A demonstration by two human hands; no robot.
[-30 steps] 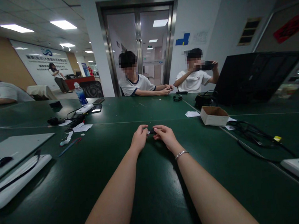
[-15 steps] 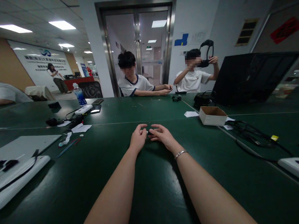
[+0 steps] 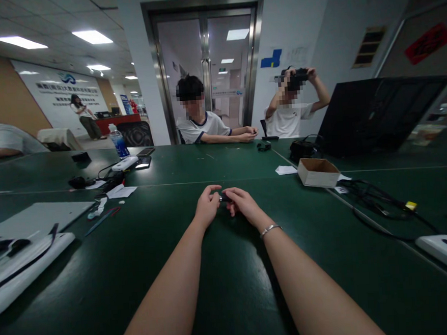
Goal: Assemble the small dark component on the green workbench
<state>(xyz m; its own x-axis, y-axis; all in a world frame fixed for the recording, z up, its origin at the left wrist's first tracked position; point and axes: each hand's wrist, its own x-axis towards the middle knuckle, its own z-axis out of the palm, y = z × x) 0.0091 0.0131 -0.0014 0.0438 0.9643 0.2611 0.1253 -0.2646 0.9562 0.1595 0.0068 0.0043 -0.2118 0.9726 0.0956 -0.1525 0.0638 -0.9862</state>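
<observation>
Over the dark green table (image 3: 230, 269), my two hands meet around a small dark object with a silvery end (image 3: 223, 198). It is too small and too covered by fingers to name. My left hand (image 3: 208, 207) is closed on the silvery end between thumb and fingers, its index finger curving over the top. My right hand (image 3: 244, 204) pinches the dark end with thumb and index finger, the other fingers curled below. A silver bracelet (image 3: 270, 229) circles my right wrist.
An open cardboard box (image 3: 318, 179) stands ahead on the right, near black cables (image 3: 379, 202) and a black monitor (image 3: 380, 115). At left lie a grey laptop (image 3: 39, 216), tweezers (image 3: 101, 222) and paper scraps (image 3: 121, 191). Two people (image 3: 209, 125) sit opposite.
My right hand's fingers have closed in on the dark object and its lower fingers have curled under. My left hand has barely moved. One person opposite has raised a headset onto their head.
</observation>
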